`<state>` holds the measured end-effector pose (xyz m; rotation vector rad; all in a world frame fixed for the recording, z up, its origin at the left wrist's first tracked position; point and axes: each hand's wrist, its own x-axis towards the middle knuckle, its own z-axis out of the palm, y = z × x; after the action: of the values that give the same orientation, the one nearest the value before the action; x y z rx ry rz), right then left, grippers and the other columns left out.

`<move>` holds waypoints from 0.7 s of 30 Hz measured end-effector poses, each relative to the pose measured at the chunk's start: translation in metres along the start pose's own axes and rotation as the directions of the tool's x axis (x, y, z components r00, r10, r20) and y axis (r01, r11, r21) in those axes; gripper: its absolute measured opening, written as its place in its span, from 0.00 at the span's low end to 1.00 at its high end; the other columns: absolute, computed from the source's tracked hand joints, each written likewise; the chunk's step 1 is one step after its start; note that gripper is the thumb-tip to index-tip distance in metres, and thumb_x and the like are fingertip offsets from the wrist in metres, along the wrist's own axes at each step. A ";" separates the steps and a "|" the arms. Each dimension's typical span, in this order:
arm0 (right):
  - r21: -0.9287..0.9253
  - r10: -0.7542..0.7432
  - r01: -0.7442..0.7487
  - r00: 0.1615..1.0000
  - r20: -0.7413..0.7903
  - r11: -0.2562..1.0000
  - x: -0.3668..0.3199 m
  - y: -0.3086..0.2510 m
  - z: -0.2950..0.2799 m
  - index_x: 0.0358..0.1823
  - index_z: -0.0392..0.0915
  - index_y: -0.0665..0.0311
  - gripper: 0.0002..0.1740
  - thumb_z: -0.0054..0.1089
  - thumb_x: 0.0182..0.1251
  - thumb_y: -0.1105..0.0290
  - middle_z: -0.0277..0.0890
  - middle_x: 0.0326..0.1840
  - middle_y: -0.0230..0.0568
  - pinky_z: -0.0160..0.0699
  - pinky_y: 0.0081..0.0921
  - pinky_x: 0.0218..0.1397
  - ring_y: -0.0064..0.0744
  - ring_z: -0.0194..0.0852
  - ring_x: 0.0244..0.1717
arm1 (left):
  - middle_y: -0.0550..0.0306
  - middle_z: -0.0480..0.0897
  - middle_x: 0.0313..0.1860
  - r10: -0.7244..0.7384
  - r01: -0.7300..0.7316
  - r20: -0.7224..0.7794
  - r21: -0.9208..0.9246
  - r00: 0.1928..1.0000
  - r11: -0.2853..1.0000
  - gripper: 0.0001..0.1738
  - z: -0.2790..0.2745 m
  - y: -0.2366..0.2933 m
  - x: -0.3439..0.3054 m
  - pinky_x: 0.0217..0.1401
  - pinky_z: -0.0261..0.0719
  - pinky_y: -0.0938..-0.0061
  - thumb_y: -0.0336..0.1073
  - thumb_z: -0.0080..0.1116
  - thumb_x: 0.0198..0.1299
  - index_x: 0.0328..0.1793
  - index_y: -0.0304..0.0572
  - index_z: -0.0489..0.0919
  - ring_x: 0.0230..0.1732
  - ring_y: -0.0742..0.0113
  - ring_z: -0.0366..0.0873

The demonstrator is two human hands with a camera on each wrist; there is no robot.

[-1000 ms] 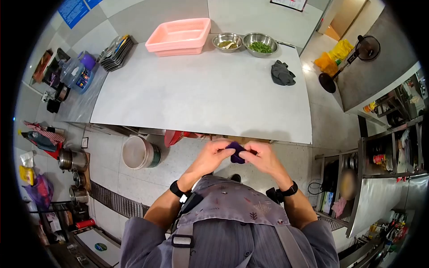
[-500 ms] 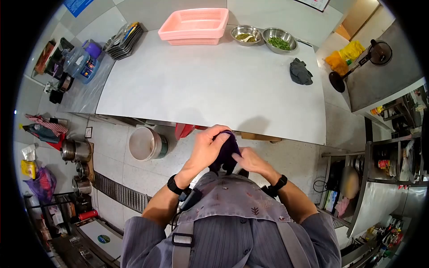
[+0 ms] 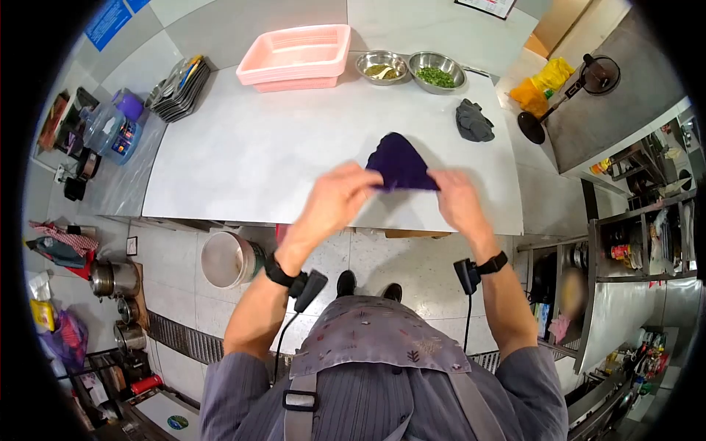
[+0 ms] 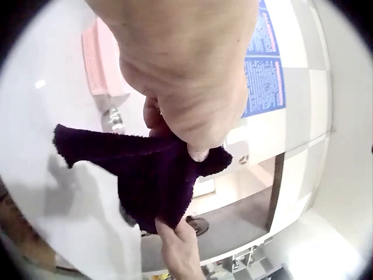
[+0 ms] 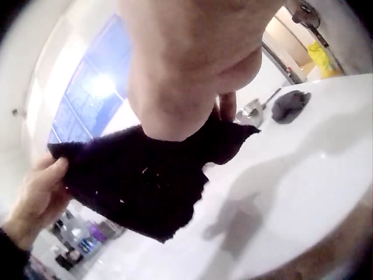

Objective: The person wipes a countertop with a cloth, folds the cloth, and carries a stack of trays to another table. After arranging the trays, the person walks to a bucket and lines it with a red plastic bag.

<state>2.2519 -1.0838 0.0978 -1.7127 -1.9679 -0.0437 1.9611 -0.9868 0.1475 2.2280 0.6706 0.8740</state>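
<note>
A dark purple cloth (image 3: 399, 163) is stretched between both hands over the front part of the white table (image 3: 243, 162). My left hand (image 3: 338, 195) pinches its left corner between thumb and fingers. At the opposite corner, my right hand (image 3: 457, 198) pinches the edge. In the left wrist view the cloth (image 4: 154, 175) hangs spread with a fuzzy border, one flap sticking out to the side. Small pale specks dot the cloth (image 5: 140, 181) in the right wrist view.
Pink baskets (image 3: 294, 59), two steel bowls (image 3: 382, 67) with green contents and a crumpled grey cloth (image 3: 474, 121) lie along the table's back and right. Stacked dark trays (image 3: 180, 92) stand at the left. A white bucket (image 3: 226, 259) is on the floor below the table.
The cloth was bunched small near my body, then hung down unfolding. Both hands have now reached forward over the table and spread it out between them.
</note>
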 end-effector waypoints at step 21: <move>-0.214 0.180 -0.137 0.964 0.195 0.967 0.018 -0.029 0.223 0.82 0.67 0.57 0.45 0.62 0.73 0.39 0.55 0.89 0.59 0.43 0.70 0.86 0.69 0.45 0.89 | 0.46 0.85 0.54 -0.366 0.346 0.275 0.120 0.889 0.931 0.17 0.065 -0.080 -0.184 0.57 0.85 0.54 0.32 0.68 0.65 0.60 0.42 0.85 0.54 0.40 0.85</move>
<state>2.1426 -0.9939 -0.0783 -2.0779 -2.0252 0.0013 1.8716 -1.0775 -0.0209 2.1358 0.9357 0.3318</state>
